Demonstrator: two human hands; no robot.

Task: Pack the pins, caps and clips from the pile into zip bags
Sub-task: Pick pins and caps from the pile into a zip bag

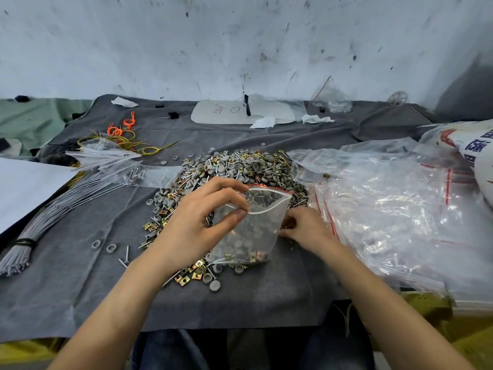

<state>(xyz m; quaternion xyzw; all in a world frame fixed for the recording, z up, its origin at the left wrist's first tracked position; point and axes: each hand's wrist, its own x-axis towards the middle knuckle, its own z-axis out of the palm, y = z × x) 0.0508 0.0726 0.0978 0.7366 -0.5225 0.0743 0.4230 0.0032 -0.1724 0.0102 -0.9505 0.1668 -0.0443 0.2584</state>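
Left grip [202, 217]: pinches the rim of one zip bag [250, 231], mouth open.
Right grip [304, 225]: fingers curled at the one pile [240, 166]; whether pinching, cannot tell.
Place: bag over pile, mid bench [80, 289].

Both arms are reaching forward, bare to the elbow. The left forearm [128, 297] is coming in from the lower left and the right forearm [381, 303] from the lower right, converging toward the middle. The left hand [197, 225] is turning its back toward the camera, wrist nearly straight, and is pinching the open mouth of a zip bag [256, 236]. Its thumb [234, 218] is pressing the near lip while the fingers [226, 186] are arching over the top. The right hand [306, 228] is lying lower, knuckles up, curling its fingers inward behind the bag's edge. Its fingertips are partly hidden, so whether they are gripping anything is unclear.
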